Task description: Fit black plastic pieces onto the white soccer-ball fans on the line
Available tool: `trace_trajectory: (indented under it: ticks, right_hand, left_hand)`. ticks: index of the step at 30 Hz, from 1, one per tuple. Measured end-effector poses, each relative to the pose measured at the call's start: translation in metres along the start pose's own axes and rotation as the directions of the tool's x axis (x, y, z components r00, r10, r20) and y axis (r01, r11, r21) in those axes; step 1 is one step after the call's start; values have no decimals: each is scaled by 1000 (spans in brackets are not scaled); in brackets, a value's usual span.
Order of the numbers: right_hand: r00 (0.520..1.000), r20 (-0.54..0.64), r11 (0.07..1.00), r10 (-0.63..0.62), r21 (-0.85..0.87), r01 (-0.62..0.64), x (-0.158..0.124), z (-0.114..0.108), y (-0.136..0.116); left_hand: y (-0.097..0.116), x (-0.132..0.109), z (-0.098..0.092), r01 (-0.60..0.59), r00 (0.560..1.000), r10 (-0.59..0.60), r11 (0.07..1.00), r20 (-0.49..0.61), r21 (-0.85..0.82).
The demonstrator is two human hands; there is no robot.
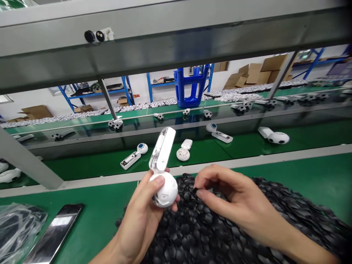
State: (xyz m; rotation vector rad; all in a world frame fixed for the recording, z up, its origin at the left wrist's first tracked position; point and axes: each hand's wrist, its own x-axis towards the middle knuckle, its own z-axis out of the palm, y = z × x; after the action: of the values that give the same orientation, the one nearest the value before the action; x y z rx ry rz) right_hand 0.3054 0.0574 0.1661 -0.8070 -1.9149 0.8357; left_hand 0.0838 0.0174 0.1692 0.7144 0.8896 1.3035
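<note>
My left hand (145, 205) is closed round a white plastic device (164, 189) with a ball-shaped end and a long flat handle pointing up and away. Slots and recesses mark the ball, and no black patches show on the side facing me. To the right, my right hand (231, 200) pinches a small black piece (195, 190) between thumb and forefinger, mostly hidden by the fingertips. Beneath both hands spreads a large heap of thin black pieces (189, 231). The two hands are a short way apart.
Beyond a metal rail, a green conveyor (96, 161) carries several similar devices, one a finished-looking black-and-white football device (277, 137). A phone (55, 234) and a clear plastic bag (20, 227) lie at left. A metal beam (176, 40) crosses overhead; a blue stool (190, 88) stands behind.
</note>
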Motion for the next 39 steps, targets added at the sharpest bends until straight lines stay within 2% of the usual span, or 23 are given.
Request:
trace_trajectory:
  ticks: [4,7,10,14,18,23,27,31,34,36,37,39]
  right_hand:
    - [993,-108,976,-39,209,61,-7,4,-11]
    - [994,-89,946,-68,310,92,-10,9,-15]
    - [994,-71,944,-78,316,96,-10,11,-17]
    - [988,-124,974,-95,193,118,-9,9,-21]
    - [961,-154,970,-230,47,239,-6,7,-22]
    - [883,-128,884,-452,-199,424,-14,4,-12]
    - [838,-68,812,-541,-301,500,-30,4,-6]
    - [860,-84,796,-503,-431,424,-42,11,-1]
    - [854,-127,774,-504,-506,381,-48,13,4]
    - [876,-105,766,-471,-540,348,-51,10,4]
    - [897,-101,786,-430,-532,317,-52,8,2]
    - [941,-136,889,-311,-390,237,-49,4,-4]
  left_hand:
    - [-7,-3,4,40,991,-32,998,133,-55]
    - [-9,-7,6,96,970,-84,995,228,-42]
    - [-10,-11,6,111,968,-106,994,228,-10]
    - [-10,-16,5,84,970,-83,996,229,2]
    - [-11,-17,5,32,973,-29,999,230,-8]
    - [-11,-17,5,-3,971,7,1000,240,-17]
    - [-13,-18,4,14,966,-8,1000,260,-21]
    - [-12,-20,5,23,961,-13,999,275,-32]
    - [-12,-19,6,11,967,-6,1000,256,-15]
    - [-13,-17,6,-5,970,9,1000,245,-16]
    - [-13,-17,5,-13,971,17,1000,238,-15]
    - [-14,-16,4,-34,971,33,999,236,-2]
